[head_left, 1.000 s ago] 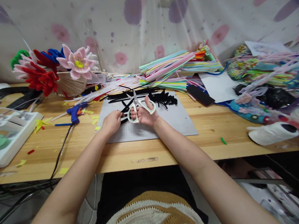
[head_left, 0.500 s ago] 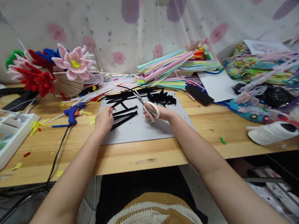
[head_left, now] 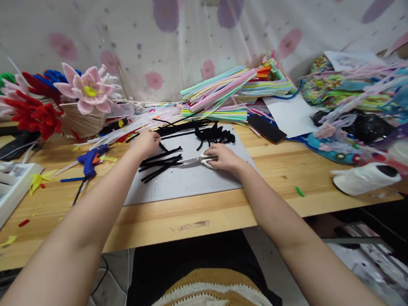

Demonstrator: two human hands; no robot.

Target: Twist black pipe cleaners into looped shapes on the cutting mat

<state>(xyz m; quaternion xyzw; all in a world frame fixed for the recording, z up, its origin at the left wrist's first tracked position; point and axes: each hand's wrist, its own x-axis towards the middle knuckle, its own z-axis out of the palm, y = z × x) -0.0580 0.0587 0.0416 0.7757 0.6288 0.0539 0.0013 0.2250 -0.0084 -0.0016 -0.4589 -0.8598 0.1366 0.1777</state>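
On the grey cutting mat point(head_left: 206, 186) rests a pair of scissors point(head_left: 206, 159) with white handles, its blades pointing left. My right hand point(head_left: 224, 157) is closed around the handles. Toward the mat's back left, my left hand point(head_left: 148, 142) is pinched at one end of a black pipe cleaner point(head_left: 162, 147); its fingertips are partly hidden. Just below it lie several cut black pipe cleaners point(head_left: 162, 162), fanned out. Longer black pipe cleaners point(head_left: 184, 126) stretch along the mat's back edge. A heap of bent black pieces point(head_left: 214, 134) sits behind the scissors.
At left are a blue glue gun point(head_left: 90, 161), a white power strip point(head_left: 11, 196) and fuzzy flowers point(head_left: 88, 90). Pastel pipe cleaners point(head_left: 220, 88) lie behind the mat. A dark phone-like slab point(head_left: 266, 128), white paper point(head_left: 289, 114) and a white thread cone point(head_left: 364, 178) are at right.
My right hand has lowered the scissors from above the mat onto it, turning the blades leftward. My left hand has moved up and away from the fanned pieces. The view has shifted slightly.
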